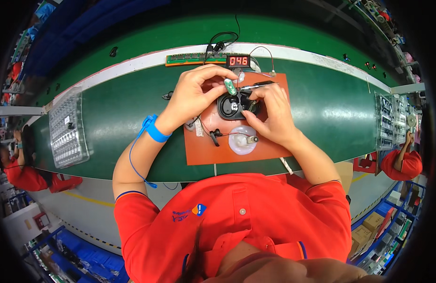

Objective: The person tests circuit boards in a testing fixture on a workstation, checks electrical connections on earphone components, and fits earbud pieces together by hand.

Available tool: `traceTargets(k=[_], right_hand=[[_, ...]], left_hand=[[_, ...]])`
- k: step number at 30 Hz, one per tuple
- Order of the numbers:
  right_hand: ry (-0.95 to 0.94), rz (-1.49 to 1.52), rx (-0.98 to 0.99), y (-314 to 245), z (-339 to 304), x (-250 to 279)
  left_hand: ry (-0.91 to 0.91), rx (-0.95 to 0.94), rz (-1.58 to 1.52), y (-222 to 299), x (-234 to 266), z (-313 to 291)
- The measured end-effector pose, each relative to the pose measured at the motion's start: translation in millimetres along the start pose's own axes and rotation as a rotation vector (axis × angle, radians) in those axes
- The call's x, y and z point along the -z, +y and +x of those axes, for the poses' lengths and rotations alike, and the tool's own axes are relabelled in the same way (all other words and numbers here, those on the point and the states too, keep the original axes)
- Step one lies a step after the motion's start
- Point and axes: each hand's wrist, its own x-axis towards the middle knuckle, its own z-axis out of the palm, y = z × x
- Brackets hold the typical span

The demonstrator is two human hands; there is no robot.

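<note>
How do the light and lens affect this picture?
Head view: pale glare on the green table either side of the orange mat; head view: the table's edges bow, and the corners go black; head view: the display's digits glow red, but the green circuit board's fine detail is too small to read.
</note>
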Motion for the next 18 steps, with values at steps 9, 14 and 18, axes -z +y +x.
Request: traceTargets(k=[9,14,18], right_hand=[[-0.124,0.373,-0.003,5,-26,27],[-0.153,0.313,0.085,-1,-36,24],[-0.135,0.156,0.248,-3,-33,22]], left_hand=[[-0.059,-0.326,0.329,-14,-26,-1],[-0.082,-0.398,0.416,-14,-27,-4],[-0.087,-0.436,0.484,-9,-20,-5]])
